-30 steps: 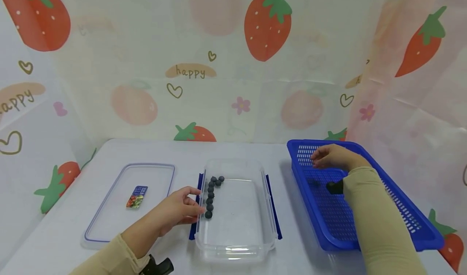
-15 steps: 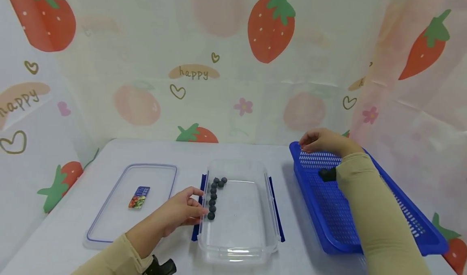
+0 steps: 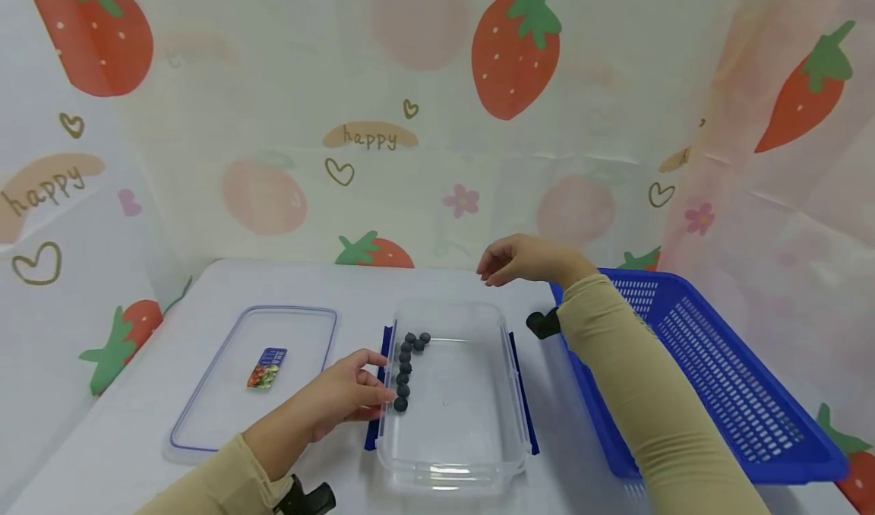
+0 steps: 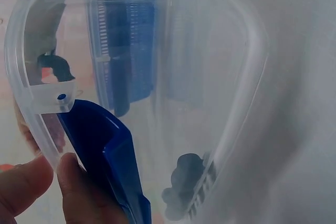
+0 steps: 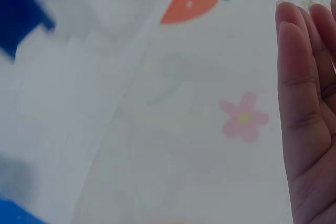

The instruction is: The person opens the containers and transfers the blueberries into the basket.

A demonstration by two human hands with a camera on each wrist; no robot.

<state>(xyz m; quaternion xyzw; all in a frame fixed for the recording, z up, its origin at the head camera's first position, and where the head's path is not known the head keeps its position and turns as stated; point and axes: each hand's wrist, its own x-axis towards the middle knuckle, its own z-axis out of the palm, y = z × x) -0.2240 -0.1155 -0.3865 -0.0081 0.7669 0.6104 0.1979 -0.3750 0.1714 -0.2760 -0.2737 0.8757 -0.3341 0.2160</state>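
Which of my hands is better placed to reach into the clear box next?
Probably the right hand: it hangs in the air near the far end of the clear box and appears empty. The left hand is occupied, gripping that box's left side.

Clr plastic box (image 3: 458, 401), upright, w/ dk balls (image 3: 405, 368) inside, bent row, L side

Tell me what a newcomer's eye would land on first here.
Likely the big red strawberry printed on the wall behind the table, then the bright blue basket on the right, partly covered by the right sleeve. In the middle, a line of small dark balls runs along the left side of the clear box, where the left hand pinches the rim.
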